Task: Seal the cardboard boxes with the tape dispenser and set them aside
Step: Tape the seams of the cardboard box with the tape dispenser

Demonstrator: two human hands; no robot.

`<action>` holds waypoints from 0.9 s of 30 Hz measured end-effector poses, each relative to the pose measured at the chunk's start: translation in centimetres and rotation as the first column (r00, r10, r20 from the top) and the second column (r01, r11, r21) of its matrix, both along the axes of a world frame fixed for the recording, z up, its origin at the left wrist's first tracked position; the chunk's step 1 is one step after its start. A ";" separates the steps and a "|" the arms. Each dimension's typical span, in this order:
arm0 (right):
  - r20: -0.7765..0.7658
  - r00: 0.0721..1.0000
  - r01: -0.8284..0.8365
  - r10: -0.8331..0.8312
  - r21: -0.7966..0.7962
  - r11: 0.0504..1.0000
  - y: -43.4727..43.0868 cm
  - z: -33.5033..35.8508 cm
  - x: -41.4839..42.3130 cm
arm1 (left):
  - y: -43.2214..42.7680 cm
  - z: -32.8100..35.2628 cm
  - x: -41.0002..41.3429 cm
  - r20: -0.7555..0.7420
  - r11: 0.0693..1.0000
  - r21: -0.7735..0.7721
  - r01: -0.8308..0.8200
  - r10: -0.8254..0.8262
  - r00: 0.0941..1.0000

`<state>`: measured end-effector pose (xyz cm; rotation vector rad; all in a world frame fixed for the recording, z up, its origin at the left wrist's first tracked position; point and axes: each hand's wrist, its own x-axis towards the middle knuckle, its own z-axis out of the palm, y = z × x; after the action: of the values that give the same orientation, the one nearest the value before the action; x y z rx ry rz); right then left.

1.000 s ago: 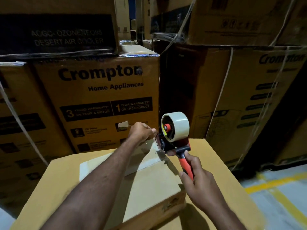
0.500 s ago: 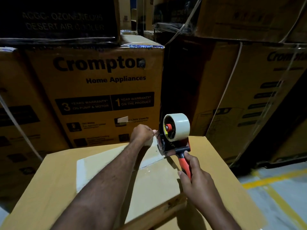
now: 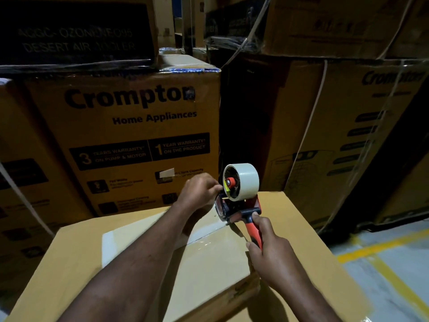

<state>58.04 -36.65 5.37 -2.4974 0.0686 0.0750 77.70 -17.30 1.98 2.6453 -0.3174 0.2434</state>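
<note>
A flat, pale cardboard box [image 3: 204, 270] lies on top of a larger brown carton [image 3: 76, 259] right in front of me. A red and black tape dispenser [image 3: 239, 205] with a roll of clear tape [image 3: 247, 180] stands at the flat box's far edge. My right hand [image 3: 267, 254] grips its red handle. My left hand [image 3: 199, 191] reaches over the box and pinches at the dispenser's front, beside the roll. A shiny strip of tape [image 3: 209, 235] runs across the box top below the dispenser.
Tall strapped Crompton cartons [image 3: 130, 126] stand close behind the work surface, with more stacked at the right [image 3: 348, 135]. Grey floor with yellow lines [image 3: 383, 273] lies at the lower right.
My left hand's fingers have closed in nearer the dispenser's front by the roll. The dispenser and my right hand stay about where they were, and my view has tilted slightly.
</note>
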 end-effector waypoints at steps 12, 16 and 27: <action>-0.030 0.999 -0.019 0.019 0.003 1.000 -0.3 0.4 0.9 | 0.3 -2.3 1.4 -0.390 0.991 0.113 0.076 -0.026 0.920; -0.070 0.997 -0.019 0.018 -0.006 1.000 -1.0 0.9 2.0 | 0.0 -2.5 1.7 -0.379 0.978 0.206 0.034 0.048 0.924; -0.099 0.995 -0.019 0.017 -0.017 1.000 -4.4 0.5 -4.9 | 0.3 -1.5 0.0 -0.319 0.981 0.191 0.024 0.039 0.947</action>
<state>53.17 -41.06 5.89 -2.5117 0.0880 0.2062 77.66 -17.01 0.46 2.8173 -0.2307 -0.2295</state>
